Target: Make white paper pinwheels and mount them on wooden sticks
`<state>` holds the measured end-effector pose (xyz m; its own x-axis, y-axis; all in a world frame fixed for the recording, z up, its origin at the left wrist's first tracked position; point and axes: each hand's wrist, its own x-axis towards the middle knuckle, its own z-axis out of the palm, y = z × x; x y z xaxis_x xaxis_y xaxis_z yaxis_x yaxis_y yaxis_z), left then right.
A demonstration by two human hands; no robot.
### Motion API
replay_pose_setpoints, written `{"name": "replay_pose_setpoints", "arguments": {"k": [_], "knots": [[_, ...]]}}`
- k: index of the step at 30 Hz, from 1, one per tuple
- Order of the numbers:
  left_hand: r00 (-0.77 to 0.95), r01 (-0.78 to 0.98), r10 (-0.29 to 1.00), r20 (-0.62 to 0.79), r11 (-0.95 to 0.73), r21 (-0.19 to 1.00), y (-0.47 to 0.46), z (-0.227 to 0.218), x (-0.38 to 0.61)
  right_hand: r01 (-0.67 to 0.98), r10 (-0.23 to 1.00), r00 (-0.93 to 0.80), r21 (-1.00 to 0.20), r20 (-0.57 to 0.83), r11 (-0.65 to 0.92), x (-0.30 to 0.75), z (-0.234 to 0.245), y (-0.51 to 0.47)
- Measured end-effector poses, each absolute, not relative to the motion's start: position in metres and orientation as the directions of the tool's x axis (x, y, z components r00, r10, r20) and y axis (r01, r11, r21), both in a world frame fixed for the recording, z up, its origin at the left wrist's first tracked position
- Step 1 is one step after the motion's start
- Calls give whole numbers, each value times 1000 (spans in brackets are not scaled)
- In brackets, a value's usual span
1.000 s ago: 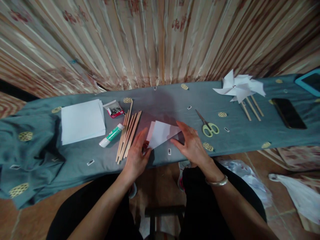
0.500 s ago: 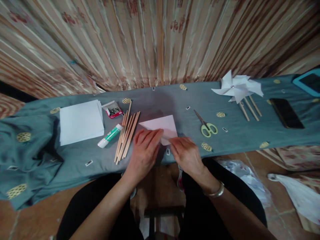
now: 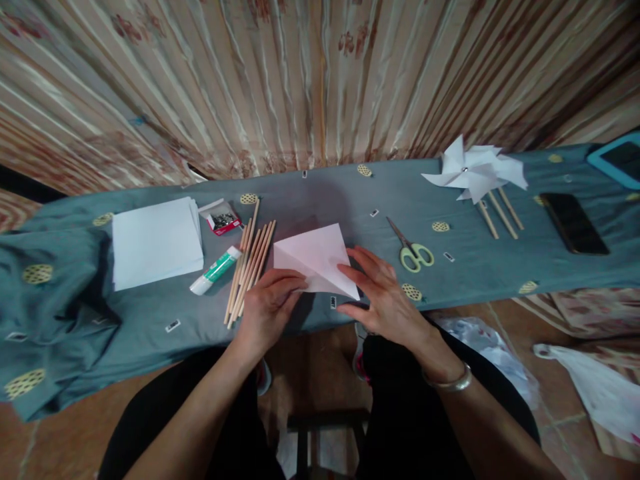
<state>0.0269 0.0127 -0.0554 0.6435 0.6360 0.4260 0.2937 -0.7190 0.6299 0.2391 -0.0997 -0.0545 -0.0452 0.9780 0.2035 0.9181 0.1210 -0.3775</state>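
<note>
A white sheet of paper (image 3: 317, 250) with a diagonal crease lies opened out in front of me, its near edge slightly raised. My left hand (image 3: 273, 300) pinches its near left edge between thumb and fingers. At the right side of the sheet my right hand (image 3: 377, 290) has its fingers spread, the fingertips at the paper's edge. Left of the sheet lie several thin wooden sticks (image 3: 253, 267), beside a green and white glue stick (image 3: 215, 270). Green-handled scissors (image 3: 411, 250) rest to the right of my right hand.
A stack of white paper (image 3: 157, 243) and an open red box of small metal pins (image 3: 221, 217) sit at the left. White paper pinwheels (image 3: 475, 170) on sticks and a dark phone (image 3: 575, 223) lie at the right. A curtain (image 3: 320, 80) hangs behind the table.
The folded paper has been opened out flat. My right hand has let go of the pinched edge and spread its fingers; my left hand has shifted slightly left and nearer.
</note>
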Motion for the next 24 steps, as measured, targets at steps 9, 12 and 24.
{"name": "replay_pose_setpoints", "arguments": {"k": [9, 12, 24], "knots": [[705, 231, 582, 405, -728, 646, 9, -60, 22, 932, 923, -95, -294, 372, 214, 248, -47, -102], [764, 305, 500, 407, -837, 455, 9, -66, 16, 909, 946, -129, -346, 298, 233, 246, -51, -106], [708, 416, 660, 250, -676, 608, 7, -72, 8, 614, 972, 230, -782, 48, -107, 246, -63, -73]]}}
